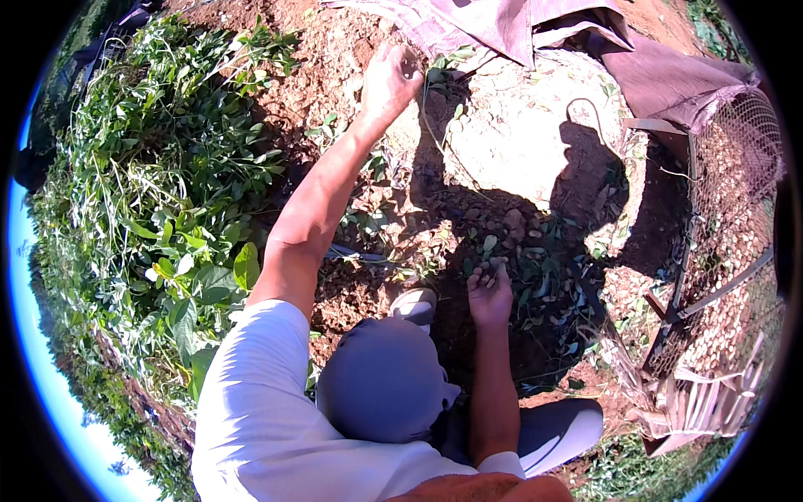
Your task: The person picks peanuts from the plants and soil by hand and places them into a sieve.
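Observation:
My left hand reaches out over the pale, crumbly soil near a purplish cloth sheet. Its fingers and thumb are curled around a dark gap, and I cannot tell whether anything is between them. A thin plant stem hangs beside the thumb. Closer to me, my right hand is palm up in shadow, with the fingers bent over several small pods that look like peanuts. Shaded soil with loose leaves and more scattered pods lies just beyond and to the right of this hand.
Pulled leafy plants are heaped along the left. The purplish sheet lies crumpled at the far side, past a rounded, sunlit pale surface. A framed wire mesh with many pale pods stands at right. My knee is raised between my arms.

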Demonstrator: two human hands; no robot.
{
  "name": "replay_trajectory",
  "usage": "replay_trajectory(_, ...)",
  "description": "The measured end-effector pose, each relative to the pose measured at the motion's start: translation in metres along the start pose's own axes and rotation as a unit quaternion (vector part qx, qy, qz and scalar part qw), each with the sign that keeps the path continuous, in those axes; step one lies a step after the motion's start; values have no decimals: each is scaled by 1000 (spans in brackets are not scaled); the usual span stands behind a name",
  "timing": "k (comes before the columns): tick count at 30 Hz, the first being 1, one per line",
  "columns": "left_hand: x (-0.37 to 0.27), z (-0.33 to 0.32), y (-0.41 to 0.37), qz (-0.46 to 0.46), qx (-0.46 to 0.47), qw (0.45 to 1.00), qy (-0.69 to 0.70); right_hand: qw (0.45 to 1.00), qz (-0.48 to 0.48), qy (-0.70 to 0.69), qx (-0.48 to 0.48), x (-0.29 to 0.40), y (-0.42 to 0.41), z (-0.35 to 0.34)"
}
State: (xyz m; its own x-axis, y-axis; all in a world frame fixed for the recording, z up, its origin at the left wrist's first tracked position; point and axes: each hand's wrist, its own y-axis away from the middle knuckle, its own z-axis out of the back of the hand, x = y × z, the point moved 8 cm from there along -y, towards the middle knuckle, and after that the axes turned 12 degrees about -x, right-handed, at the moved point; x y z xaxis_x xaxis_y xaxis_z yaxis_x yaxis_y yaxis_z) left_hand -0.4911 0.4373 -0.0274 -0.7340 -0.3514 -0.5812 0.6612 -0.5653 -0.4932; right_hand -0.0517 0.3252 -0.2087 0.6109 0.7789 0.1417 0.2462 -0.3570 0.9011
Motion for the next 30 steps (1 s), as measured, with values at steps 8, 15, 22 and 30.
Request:
replay_trajectory(8, -176, -69, 190, -260, 473, 766, 351, 993, 11, -93, 72, 33, -24, -103)
replay_trajectory(15, -10, -124, 13, -113, -41, 992, 25, 999, 7, 7, 37, 35, -18, -44)
replay_trajectory(22, 56, -197, -6, -28, 178, 974, -135, 997, -14, -44, -58, 8, -5, 55)
replay_trajectory(30, 27, -159, -19, -23, 2, 1000, 8, 996, 16, -7, -90, 12, -3, 53)
